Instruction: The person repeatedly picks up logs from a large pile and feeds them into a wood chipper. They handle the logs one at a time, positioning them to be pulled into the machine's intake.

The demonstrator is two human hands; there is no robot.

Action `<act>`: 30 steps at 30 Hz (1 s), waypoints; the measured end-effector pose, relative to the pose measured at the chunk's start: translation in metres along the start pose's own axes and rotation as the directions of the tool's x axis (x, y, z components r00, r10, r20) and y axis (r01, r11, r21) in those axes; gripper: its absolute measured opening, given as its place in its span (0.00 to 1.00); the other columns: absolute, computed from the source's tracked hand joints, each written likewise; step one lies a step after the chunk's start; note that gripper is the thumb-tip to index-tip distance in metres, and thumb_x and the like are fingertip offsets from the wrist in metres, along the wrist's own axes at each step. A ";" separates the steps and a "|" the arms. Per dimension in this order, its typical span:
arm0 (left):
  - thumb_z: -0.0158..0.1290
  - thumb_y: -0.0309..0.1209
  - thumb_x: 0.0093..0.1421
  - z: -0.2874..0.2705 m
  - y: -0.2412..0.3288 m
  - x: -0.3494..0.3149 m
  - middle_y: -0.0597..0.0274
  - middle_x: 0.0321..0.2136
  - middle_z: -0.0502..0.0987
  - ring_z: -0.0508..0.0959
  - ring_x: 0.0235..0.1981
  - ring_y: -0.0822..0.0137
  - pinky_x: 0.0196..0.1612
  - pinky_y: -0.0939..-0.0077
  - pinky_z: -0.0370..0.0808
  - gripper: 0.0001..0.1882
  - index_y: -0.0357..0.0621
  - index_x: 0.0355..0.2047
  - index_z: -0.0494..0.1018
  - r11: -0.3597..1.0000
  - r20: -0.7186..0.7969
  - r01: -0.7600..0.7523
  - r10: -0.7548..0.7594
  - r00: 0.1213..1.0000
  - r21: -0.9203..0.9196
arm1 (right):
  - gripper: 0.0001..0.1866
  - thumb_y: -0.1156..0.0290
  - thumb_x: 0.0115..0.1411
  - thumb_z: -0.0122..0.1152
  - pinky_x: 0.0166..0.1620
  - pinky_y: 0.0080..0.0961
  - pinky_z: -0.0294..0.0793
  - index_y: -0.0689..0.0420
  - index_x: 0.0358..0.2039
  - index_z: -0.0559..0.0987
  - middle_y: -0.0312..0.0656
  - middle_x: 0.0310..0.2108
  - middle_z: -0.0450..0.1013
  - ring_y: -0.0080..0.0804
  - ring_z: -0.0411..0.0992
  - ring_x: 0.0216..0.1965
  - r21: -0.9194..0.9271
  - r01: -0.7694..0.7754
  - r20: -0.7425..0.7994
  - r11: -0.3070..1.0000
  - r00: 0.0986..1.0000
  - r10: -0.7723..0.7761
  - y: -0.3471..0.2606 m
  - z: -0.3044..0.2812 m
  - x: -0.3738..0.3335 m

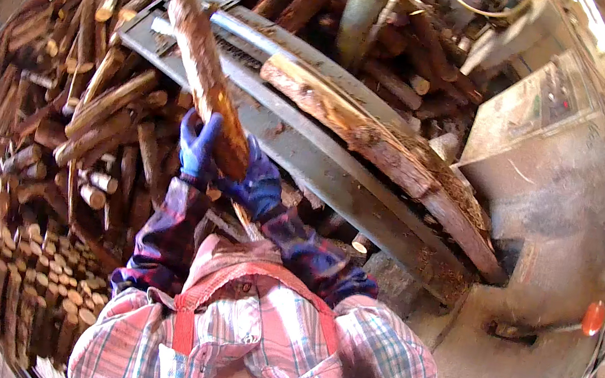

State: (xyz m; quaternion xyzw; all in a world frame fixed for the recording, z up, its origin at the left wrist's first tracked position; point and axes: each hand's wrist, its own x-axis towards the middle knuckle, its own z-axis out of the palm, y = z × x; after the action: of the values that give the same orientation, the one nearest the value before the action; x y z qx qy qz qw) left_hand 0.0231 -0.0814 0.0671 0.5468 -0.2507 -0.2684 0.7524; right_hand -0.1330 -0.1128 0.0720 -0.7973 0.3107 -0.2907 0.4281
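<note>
A short, rough-barked log (pixel 208 71) stands out in front of me, tilted with its far end toward the upper left, over a metal trough. My left hand (pixel 198 147), in a blue glove, grips its near end from the left side. On the right side of that same end is my right hand (pixel 256 179), gloved in blue too and closed against the wood, its fingers partly hidden. Beyond my hands, the grey metal trough (pixel 320 180) runs from upper left to lower right. Along it lies a long line of split wood (pixel 352 127), reaching into the machine's opening.
A large dusty machine housing (pixel 554 201) takes up the right side, with an orange knob (pixel 593 318) on it. Loose logs (pixel 105 110) are heaped at left, and neatly stacked ones (pixel 42 282) sit at lower left. A thick pipe (pixel 366 13) rises behind the trough.
</note>
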 end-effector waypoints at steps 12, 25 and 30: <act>0.54 0.25 0.59 -0.013 0.117 -0.009 0.53 0.46 0.74 0.73 0.48 0.65 0.52 0.73 0.70 0.26 0.36 0.57 0.60 0.939 -0.079 -0.298 0.288 0.954 -0.170 | 0.49 0.39 0.42 0.67 0.52 0.39 0.68 0.59 0.57 0.63 0.54 0.47 0.71 0.49 0.70 0.51 0.094 0.522 -0.003 0.848 0.851 -0.524 -0.004 -0.047 0.268; 0.51 0.29 0.61 -0.202 -0.035 -0.174 0.74 0.19 0.67 0.66 0.19 0.82 0.20 0.85 0.63 0.06 0.44 0.38 0.70 0.920 -0.366 0.380 -0.323 0.873 0.094 | 0.45 0.40 0.39 0.66 0.46 0.44 0.73 0.54 0.54 0.69 0.57 0.41 0.74 0.54 0.74 0.42 -0.711 0.157 0.217 0.685 0.976 0.001 0.091 -0.068 0.264; 0.55 0.37 0.57 -0.276 -0.119 -0.252 0.72 0.10 0.59 0.60 0.08 0.72 0.11 0.76 0.54 0.15 0.53 0.17 0.63 0.716 -0.520 0.645 -0.671 0.530 -0.267 | 0.51 0.37 0.40 0.65 0.56 0.39 0.65 0.54 0.60 0.61 0.54 0.55 0.65 0.48 0.66 0.55 -0.742 0.139 0.269 0.656 0.958 0.100 0.118 -0.089 0.250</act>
State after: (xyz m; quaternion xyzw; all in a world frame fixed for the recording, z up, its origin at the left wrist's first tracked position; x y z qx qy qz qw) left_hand 0.0088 0.2486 -0.1439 0.6387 0.2225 -0.3555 0.6451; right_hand -0.0676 -0.3954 0.0603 -0.9392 0.3291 -0.0217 0.0955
